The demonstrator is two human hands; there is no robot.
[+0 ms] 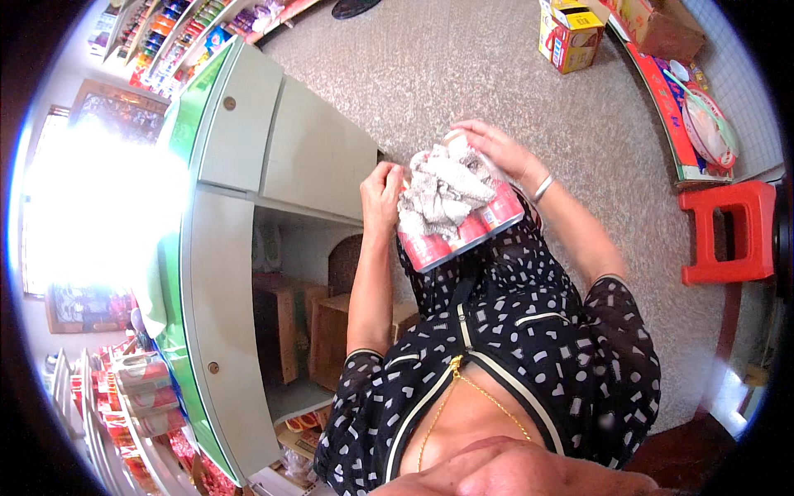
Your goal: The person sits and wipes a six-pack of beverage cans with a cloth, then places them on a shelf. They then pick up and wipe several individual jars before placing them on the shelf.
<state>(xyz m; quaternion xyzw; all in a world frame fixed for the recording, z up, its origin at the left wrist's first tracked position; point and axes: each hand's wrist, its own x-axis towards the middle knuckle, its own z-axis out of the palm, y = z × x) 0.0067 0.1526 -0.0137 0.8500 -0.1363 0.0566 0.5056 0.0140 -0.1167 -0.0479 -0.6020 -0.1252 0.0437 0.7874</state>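
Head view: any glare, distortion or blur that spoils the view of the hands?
Head view: blown-out glare washes the left side; fisheye bends the cabinet edges; the left hand, right hand and the pack of cans stay evenly lit and fairly sharp.

A crumpled grey cloth [442, 192] covers glossy red cans [463, 234]; the stool [728, 231] is smooth red plastic, the floor [463, 74] matt and speckled.

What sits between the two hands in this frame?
In the head view, a shrink-wrapped pack of red cans with a crumpled grey cloth on top sits between left hand and right hand.
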